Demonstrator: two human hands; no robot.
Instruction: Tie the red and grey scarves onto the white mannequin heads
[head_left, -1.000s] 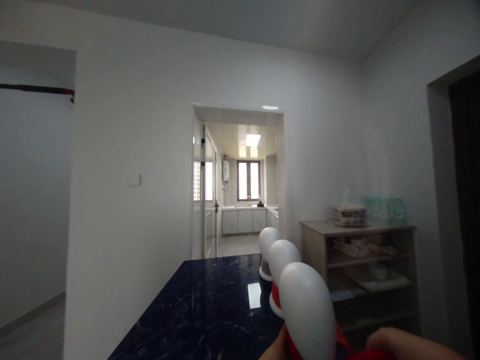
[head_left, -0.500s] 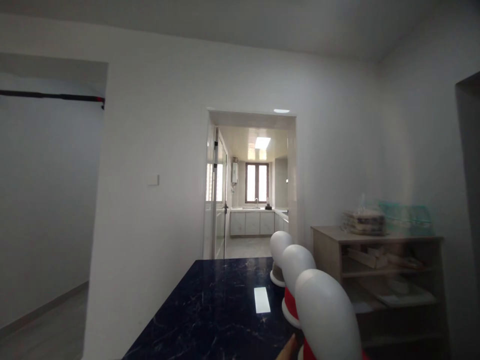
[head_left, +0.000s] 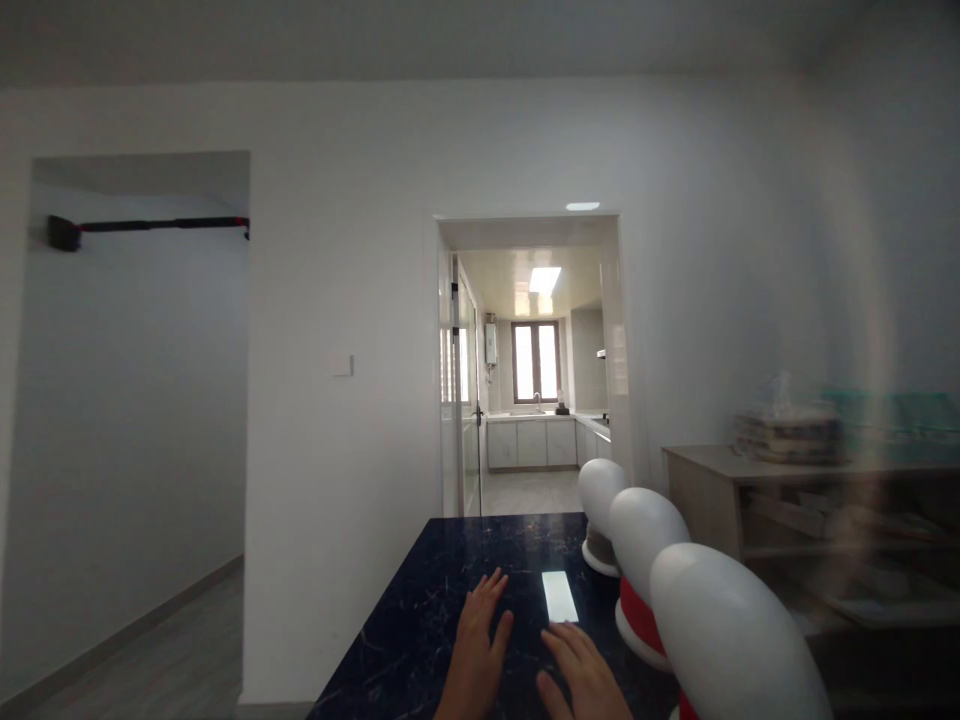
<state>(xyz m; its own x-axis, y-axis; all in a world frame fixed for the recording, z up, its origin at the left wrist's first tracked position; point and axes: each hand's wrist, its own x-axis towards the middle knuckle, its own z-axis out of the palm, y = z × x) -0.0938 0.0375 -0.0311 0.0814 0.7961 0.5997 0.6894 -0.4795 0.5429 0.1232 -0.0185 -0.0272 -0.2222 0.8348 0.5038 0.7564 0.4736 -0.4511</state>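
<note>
White-walled room, dark marble table point(head_left: 450, 600). Left hand point(head_left: 474, 655) and right hand point(head_left: 581, 675) flat, fingers spread, holding nothing. White mannequin heads point(head_left: 645, 545) at 2 o'clock; careless sweep could topple them.

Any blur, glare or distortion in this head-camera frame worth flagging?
Head view: the shelf at right is smeared by motion blur; the dark table shows a bright rectangular glare patch beside the right hand; the lit kitchen window is overexposed; the nearest white form looms large and soft.
</note>
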